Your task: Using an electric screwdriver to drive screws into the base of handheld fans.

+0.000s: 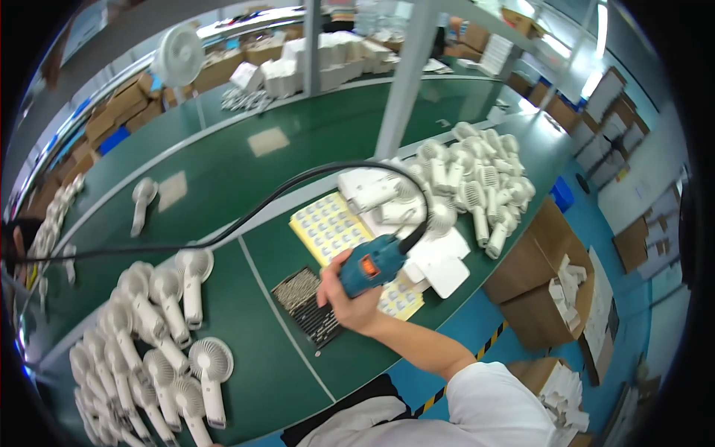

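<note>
My right hand (350,298) is wrapped round a teal electric screwdriver (370,264) with an orange switch, its black cable looping up and away to the left. The tool's tip is hidden by the hand. Just beyond the fingers lies a tray of small screws (296,289), part heaped and part in dark rows. Under and behind the tool is a yellow sheet of round stickers (328,227). At the lower edge, by the white handheld fans (211,361) on the left, only a skin-coloured sliver of what may be my left hand shows; its fingers cannot be made out.
A heap of white handheld fans (477,175) lies on the right of the green table (275,387). White flat parts (447,272) sit beside the sticker sheet. A lone fan (144,197) rests farther back. An open cardboard box (536,276) stands on the floor to the right.
</note>
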### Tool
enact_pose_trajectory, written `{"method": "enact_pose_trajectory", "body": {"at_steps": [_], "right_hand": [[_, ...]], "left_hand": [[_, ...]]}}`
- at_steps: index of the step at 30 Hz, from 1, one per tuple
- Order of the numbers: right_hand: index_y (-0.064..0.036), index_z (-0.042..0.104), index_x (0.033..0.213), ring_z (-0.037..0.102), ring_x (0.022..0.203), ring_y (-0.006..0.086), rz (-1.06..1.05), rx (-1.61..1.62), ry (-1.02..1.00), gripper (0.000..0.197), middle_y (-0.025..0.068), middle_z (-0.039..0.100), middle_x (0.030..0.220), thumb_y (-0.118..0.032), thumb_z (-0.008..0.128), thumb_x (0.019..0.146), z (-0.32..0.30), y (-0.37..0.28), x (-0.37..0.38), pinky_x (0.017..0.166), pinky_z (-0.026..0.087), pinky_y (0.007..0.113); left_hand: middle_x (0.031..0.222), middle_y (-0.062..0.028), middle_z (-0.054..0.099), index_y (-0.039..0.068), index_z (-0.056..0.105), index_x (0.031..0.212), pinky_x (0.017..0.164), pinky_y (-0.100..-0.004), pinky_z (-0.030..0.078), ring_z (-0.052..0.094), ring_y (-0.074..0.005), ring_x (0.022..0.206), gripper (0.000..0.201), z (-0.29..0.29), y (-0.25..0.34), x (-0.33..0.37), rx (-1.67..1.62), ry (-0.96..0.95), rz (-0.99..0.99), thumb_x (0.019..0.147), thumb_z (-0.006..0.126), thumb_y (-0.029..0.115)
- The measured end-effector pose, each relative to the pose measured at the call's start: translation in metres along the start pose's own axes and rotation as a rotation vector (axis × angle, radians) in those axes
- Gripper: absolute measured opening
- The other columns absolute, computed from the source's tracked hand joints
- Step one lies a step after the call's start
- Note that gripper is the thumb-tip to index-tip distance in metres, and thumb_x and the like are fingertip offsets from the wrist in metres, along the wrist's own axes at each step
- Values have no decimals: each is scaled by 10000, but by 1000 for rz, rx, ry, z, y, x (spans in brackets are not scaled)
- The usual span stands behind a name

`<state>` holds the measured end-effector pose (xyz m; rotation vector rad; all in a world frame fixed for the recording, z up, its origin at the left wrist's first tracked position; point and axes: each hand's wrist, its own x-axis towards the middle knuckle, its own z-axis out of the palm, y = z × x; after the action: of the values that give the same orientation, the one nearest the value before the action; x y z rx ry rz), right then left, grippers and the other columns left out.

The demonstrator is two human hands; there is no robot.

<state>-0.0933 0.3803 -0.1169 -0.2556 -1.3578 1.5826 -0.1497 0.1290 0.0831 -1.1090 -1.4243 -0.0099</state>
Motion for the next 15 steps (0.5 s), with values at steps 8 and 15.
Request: {"method": "enact_pose_trajectory", "body": {"at_steps": [8, 15], "right_hand": [[-9, 436, 1072, 559, 519, 105, -34, -46, -51, 267, 52, 555, 727, 79, 577, 864, 7, 7, -1, 460, 468, 256], [-15, 432, 1071, 567, 528, 106, -67, -90, -72, 254, 60, 563, 733, 64, 570, 873, 1, 8, -3, 469, 472, 252]], "left_hand": [[706, 33, 591, 134, 575, 729, 581, -258, 440, 570, -124, 661, 262, 34, 17, 2, -183, 344, -56, 931, 540, 297], [757, 26, 597, 121, 571, 770, 612, -280, 438, 568, -144, 717, 243, 43, 17, 0, -215, 544, -78, 938, 531, 292]]}}
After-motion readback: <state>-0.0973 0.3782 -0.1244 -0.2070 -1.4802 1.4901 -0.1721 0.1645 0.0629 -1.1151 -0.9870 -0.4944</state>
